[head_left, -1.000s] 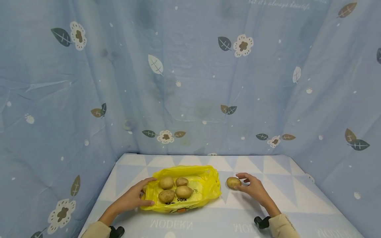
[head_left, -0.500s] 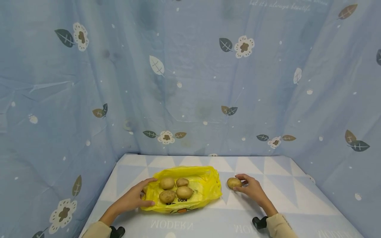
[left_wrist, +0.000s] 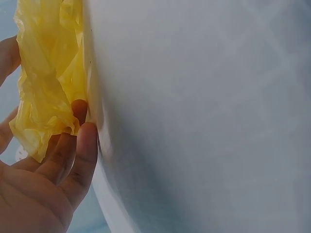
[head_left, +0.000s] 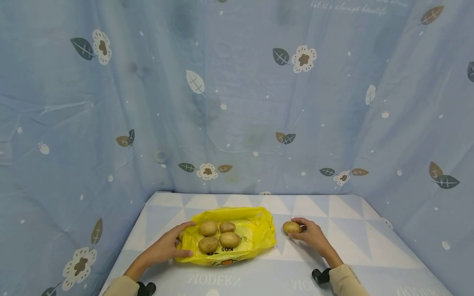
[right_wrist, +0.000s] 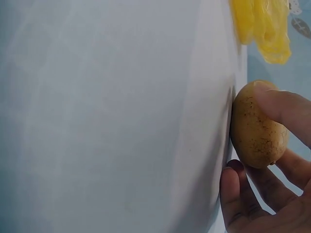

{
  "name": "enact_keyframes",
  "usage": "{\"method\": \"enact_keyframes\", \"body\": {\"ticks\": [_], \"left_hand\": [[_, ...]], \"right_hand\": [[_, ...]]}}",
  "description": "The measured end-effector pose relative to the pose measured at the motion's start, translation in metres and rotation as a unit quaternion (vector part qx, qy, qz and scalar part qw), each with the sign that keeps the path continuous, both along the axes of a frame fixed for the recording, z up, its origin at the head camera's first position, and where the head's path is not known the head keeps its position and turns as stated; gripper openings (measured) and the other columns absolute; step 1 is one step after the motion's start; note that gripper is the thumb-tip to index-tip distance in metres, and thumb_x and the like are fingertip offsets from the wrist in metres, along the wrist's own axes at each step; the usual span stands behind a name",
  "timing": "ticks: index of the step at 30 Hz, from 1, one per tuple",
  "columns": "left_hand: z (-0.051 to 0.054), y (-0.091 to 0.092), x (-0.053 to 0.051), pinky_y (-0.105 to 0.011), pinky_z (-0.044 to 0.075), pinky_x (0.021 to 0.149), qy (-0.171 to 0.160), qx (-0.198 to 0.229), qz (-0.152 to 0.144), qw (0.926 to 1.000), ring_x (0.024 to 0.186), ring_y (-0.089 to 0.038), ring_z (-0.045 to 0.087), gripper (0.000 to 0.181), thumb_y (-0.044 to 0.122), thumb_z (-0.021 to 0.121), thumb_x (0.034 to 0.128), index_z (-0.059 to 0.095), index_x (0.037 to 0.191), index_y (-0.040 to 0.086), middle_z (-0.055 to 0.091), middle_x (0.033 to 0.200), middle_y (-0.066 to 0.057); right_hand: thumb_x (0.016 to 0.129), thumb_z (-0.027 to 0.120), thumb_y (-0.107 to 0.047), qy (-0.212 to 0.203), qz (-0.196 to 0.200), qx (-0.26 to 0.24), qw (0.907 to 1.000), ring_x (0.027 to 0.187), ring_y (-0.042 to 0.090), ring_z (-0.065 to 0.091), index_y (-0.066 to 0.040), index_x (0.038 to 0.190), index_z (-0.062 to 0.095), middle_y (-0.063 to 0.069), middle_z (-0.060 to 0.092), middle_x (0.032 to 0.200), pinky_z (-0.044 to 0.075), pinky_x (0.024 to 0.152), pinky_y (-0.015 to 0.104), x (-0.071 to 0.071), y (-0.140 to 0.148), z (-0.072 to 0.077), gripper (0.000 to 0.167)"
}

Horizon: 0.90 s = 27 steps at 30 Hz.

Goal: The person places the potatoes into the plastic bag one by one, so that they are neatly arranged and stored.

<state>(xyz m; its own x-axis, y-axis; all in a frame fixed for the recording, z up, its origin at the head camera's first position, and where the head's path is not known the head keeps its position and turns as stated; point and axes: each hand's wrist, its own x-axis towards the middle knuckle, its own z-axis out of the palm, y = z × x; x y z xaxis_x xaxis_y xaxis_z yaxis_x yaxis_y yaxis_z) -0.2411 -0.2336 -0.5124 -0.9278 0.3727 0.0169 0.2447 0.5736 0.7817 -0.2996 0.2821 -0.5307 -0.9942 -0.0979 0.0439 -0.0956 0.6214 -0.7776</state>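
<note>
A yellow plastic bag [head_left: 255, 230] lies spread open on the table, with several potatoes [head_left: 229, 239] in its left half. My left hand [head_left: 163, 246] grips the bag's left end, thumb at the front side and fingers at the back. In the left wrist view, fingers [left_wrist: 63, 155] curl against the crumpled yellow plastic [left_wrist: 46, 82]. To the right of the bag, my right hand [head_left: 312, 236] holds a single potato [head_left: 291, 227] between thumb and fingers. That potato [right_wrist: 257, 128] is very near the table surface in the right wrist view; whether it touches is unclear.
The table [head_left: 352, 222] has a pale blue and white triangle print with faint lettering near the front. Blue curtains [head_left: 237, 102] with flowers and leaves hang behind it and at both sides. Each wrist carries a black strap mount [head_left: 320, 276].
My right hand has moved slightly left, and its fingers have closed round the lone potato. The left hand and bag look the same; the head view has shifted very slightly.
</note>
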Motion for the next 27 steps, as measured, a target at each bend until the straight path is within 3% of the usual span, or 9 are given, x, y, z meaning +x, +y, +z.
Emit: {"method": "enact_keyframes", "body": {"ticks": [16, 27], "left_hand": [[-0.0022, 0.0021, -0.002, -0.045, 0.048, 0.087, -0.007, -0.001, 0.007, 0.9999, 0.128, -0.033, 0.048, 0.087, 0.035, 0.088, 0.0825, 0.044, 0.155, 0.017, 0.042, 0.158, -0.017], [-0.002, 0.0013, -0.0012, -0.058, 0.044, 0.098, -0.011, 0.008, 0.007, 0.9999, 0.142, -0.042, 0.039, 0.086, 0.034, 0.088, 0.0829, 0.044, 0.155, 0.017, 0.04, 0.159, -0.017]], "right_hand": [[0.076, 0.093, -0.03, 0.02, -0.031, 0.019, 0.9992, 0.095, 0.019, 0.063, -0.009, 0.126, 0.071, 0.004, 0.071, 0.117, 0.052, 0.074, 0.033, -0.0014, -0.0009, -0.0031, 0.059], [0.073, 0.095, -0.033, 0.031, -0.045, 0.019, 0.9984, 0.095, 0.02, 0.062, -0.011, 0.126, 0.071, 0.003, 0.071, 0.109, 0.049, 0.074, 0.034, -0.0023, -0.0014, 0.0019, 0.062]]}}
